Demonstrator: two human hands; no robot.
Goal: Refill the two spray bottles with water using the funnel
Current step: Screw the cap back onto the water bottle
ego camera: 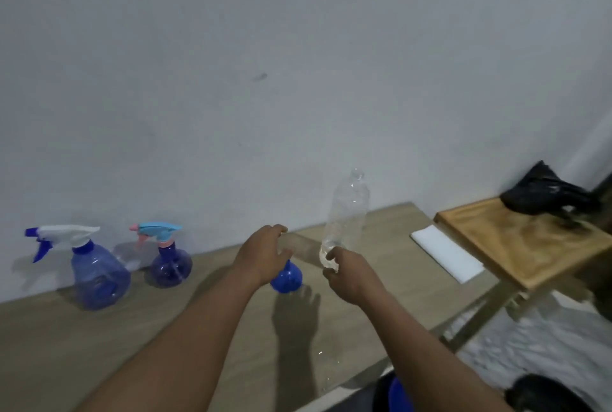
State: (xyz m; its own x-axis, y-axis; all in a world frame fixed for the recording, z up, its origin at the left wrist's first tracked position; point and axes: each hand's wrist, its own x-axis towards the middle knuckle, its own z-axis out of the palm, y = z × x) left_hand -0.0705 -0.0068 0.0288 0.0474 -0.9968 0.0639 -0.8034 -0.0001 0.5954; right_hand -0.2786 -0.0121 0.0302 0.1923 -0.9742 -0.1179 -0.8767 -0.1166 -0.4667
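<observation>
Standing on a wooden counter (99,345) against the wall, two blue spray bottles, one large (99,274) and one small (170,262), wait at left, caps on. The right hand (347,274) grips an empty clear bottle (346,212) upright by its base. The left hand (265,252), fingers curled, covers the top of a blue funnel (286,277) resting on the counter.

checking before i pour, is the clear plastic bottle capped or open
Open: the clear plastic bottle stands upright, its neck bare with no cap, gripped near its base by the right hand.

Two blue spray bottles (99,275), blue funnel (286,275), clear bottle (347,212), white cloth (447,256)
</observation>
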